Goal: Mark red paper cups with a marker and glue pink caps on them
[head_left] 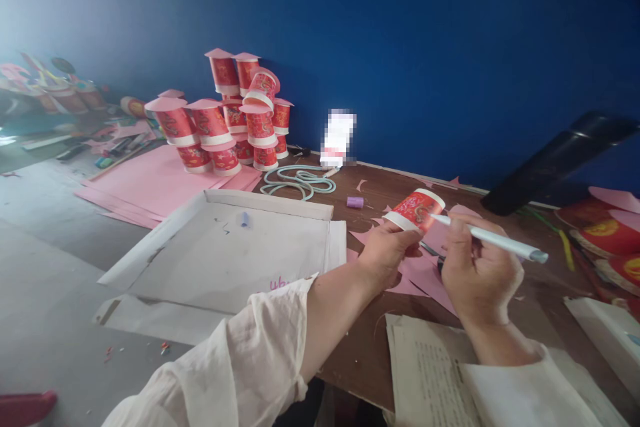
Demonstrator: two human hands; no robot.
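My left hand (387,253) is closed round a red paper cup (415,208) with a white rim, held on its side above the brown table (360,340). My right hand (477,270) grips a white pen-like tool (495,238), its tip touching the cup's side. Pink paper scraps (425,273) lie under both hands. Both sleeves are white.
A stack of red cups with pink lids (230,117) stands on pink sheets (150,183) at the back left. A flattened white cardboard box (225,247), a coiled pale cord (297,180), a purple cap (355,202), a black cylinder (560,160) and printed papers (430,373) surround me.
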